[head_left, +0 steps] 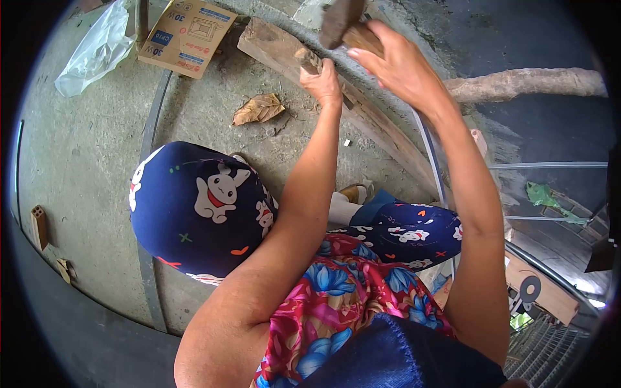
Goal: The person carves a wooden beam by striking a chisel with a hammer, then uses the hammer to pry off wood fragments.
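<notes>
Wooden-handled tool (306,58) clasped in left grip (323,85) over timber (380,127); hammer (341,23) held in right grip (405,66). Tool best held steady, its end struck squarely.

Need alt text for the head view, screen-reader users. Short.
A person's right hand holds a hammer raised, while the left hand grips an upright-looking short tool at a long wooden plank. The plank lies on a concrete floor, near a dry leaf and printed cardboard.
</notes>
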The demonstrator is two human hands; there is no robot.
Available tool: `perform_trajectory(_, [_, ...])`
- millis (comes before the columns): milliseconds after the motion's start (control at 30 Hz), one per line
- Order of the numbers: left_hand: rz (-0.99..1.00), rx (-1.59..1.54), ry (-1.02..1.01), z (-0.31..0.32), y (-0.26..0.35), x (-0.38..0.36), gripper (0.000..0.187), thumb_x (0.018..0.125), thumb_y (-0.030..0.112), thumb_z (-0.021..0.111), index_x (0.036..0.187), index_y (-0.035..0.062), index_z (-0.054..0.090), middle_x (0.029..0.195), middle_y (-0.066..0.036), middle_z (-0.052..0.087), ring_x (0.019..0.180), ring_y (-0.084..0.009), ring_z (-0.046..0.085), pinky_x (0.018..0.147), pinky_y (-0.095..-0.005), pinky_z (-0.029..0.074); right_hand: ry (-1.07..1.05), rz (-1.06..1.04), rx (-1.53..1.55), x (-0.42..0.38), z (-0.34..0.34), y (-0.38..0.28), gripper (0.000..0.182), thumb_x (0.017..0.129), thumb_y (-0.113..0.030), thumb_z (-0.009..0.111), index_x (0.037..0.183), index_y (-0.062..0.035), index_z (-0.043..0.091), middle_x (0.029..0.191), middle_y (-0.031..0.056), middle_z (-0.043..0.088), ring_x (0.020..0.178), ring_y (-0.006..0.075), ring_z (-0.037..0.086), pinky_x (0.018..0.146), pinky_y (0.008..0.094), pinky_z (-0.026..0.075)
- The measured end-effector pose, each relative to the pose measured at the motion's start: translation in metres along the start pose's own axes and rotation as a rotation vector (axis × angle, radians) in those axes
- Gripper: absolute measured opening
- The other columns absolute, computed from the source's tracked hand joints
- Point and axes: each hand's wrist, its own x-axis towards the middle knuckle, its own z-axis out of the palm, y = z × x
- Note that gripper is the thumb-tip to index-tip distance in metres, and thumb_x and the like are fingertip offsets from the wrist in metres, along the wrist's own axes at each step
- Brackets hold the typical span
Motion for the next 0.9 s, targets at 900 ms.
perform_trajectory(900, [0.086, -0.006, -0.036, 0.002, -0.017, -0.002, 0.016, 0.078, 0.006, 0.066, 0.09, 0.0019, 0.055, 0.072, -0.002, 0.058, 0.058, -0.0101, 0.052, 0.053, -0.0265, 0.045, -0.276, -0.117, -0.315, 0.064, 0.025, -0.011, 0.039, 0.086, -0.033, 0.061, 0.115, -0.0059, 0.056, 0.095, 0.0214, 0.066, 0.089, 0.0359, 0.065, 0.073, 0.0457, 0.049])
